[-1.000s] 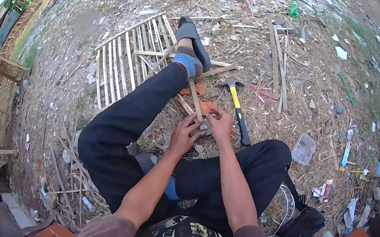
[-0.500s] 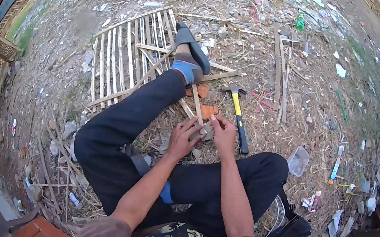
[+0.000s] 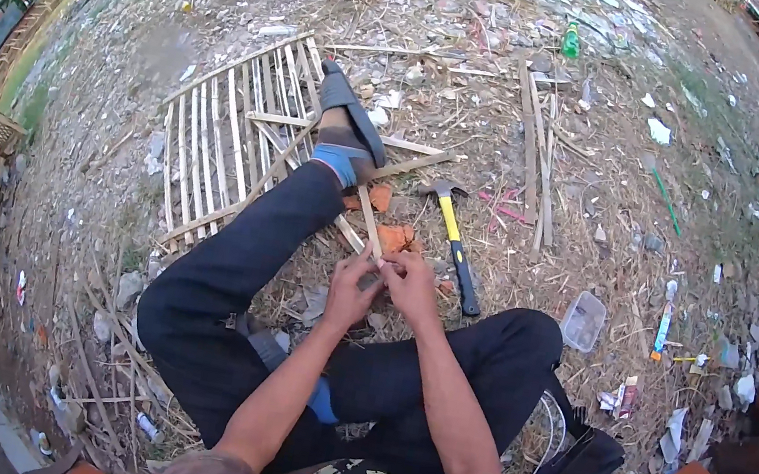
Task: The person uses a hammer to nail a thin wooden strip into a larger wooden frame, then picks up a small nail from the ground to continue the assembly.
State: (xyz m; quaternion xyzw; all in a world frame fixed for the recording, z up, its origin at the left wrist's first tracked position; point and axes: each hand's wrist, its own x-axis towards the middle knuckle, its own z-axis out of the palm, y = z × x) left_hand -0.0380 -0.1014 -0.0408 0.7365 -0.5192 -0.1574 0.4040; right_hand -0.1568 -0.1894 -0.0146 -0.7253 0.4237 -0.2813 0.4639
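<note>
I sit on the ground with my left leg stretched out, its foot in a blue sock and dark sandal [image 3: 351,120]. My left hand [image 3: 352,288] and my right hand [image 3: 412,283] meet in front of me, both closed on the near end of a thin bamboo strip [image 3: 369,218] that runs away toward my foot. A small dark object sits between my fingers; I cannot tell what it is. A hammer [image 3: 453,243] with a yellow-and-black handle lies just right of my hands.
A lattice panel of bamboo slats [image 3: 225,134] lies under and left of my leg. Long wooden slats [image 3: 532,147], orange brick pieces [image 3: 392,236], a clear plastic tub [image 3: 583,321], a green bottle [image 3: 571,39] and litter cover the straw-strewn ground. A black bag [image 3: 578,465] sits at my right hip.
My hands stay together on the strip. The view has shifted a little, my head turning slightly right and down.
</note>
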